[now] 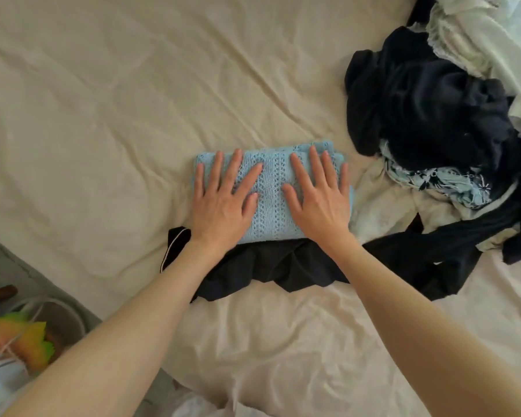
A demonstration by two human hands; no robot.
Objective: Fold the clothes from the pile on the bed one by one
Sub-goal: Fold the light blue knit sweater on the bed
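Light blue knit garment (272, 191): folded into a compact rectangle, lying on the bed (103, 100) near its front-centre. Edges look even; no sleeve or loose flap shows. Fold appears complete or nearly so.

Left hand (223, 203) and right hand (319, 203): both lie flat on top of the blue knit, palms down, fingers straight and spread wide. Neither grips anything. Judged as a final press or smoothing of the bundle.

Under the near edge of the blue knit: a dark garment (271, 266), partly spread, its hem toward the person. The knit rests on it. Cannot tell whether this dark piece is already folded or merely lying flat; its right side runs on toward the pile.

Pile (439, 115): at the right of the bed, well apart from the hands. Dark navy or black items crumpled together, white fabric behind them at the top right, a pale blue floral-print piece (439, 182) at the pile's near edge. All unfolded.

No separate stack of finished clothes in view.

Progress estimate: early. One item effectively done, possibly a second beneath it. Several garments left, exact count not readable from the heap.

Next needs, as judgement: set the blue knit aside, draw one item from the pile.
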